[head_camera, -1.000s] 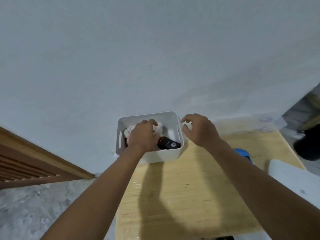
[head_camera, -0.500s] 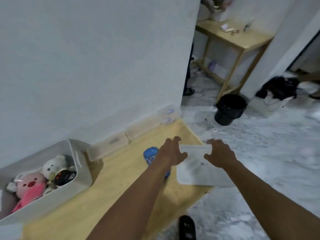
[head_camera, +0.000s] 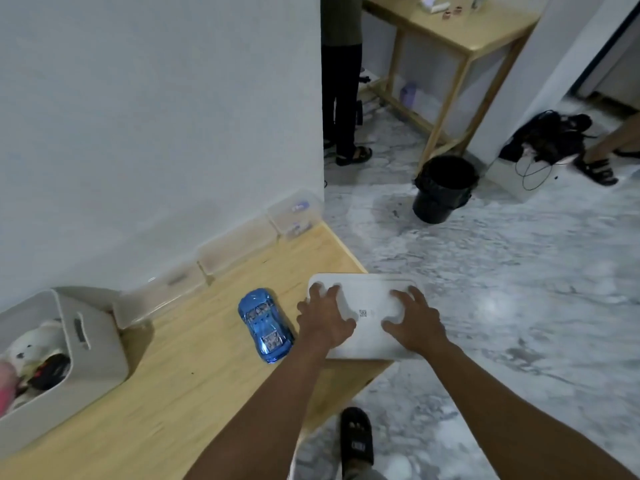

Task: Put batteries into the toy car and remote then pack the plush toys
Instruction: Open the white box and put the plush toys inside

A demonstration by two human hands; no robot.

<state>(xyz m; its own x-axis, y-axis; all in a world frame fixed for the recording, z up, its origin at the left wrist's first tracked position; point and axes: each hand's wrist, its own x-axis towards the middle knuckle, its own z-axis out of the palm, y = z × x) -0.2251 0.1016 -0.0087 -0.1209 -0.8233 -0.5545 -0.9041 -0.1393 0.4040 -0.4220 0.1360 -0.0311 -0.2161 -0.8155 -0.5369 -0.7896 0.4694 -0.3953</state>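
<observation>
A blue toy car sits on the wooden worktop just left of a flat white lid, and a white bin holding plush toys stands well apart at the far left. Both arms reach forward. The left hand and right hand lie on the lid with fingers spread wide. The lid juts past the worktop's right corner, over open marble floor.

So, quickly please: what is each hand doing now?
Left hand: open, fingers spread on the white lid.
Right hand: open, fingers spread on the same lid.
</observation>
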